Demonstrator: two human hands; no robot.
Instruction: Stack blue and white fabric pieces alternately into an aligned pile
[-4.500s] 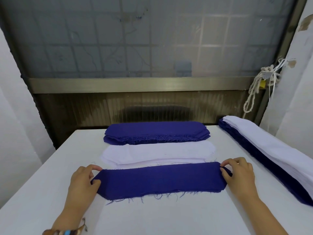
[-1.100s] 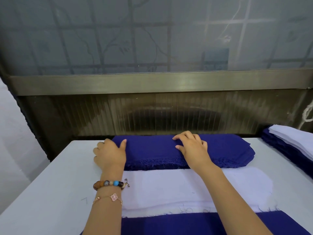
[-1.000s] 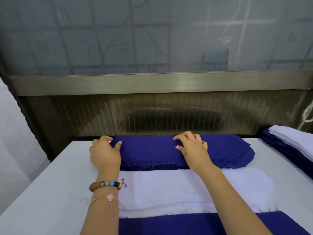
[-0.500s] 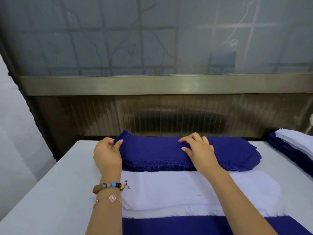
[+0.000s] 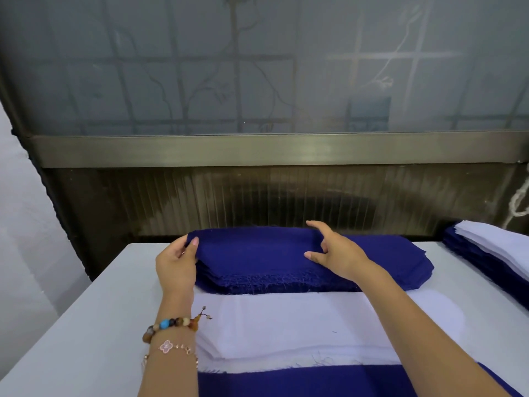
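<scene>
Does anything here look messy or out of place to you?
Only small things. The blue stack has loose threads fraying along its near edge, and its layers fan out unevenly at the right end. Its top piece is raised at the left, where the left hand pinches it. Nothing looks spilled.

Behind the left hand (image 5: 175,267) two bracelets are worn: a beaded bracelet (image 5: 171,324) of brown, amber and turquoise beads, and a thin gold chain (image 5: 167,347) with a pink clover charm.
</scene>
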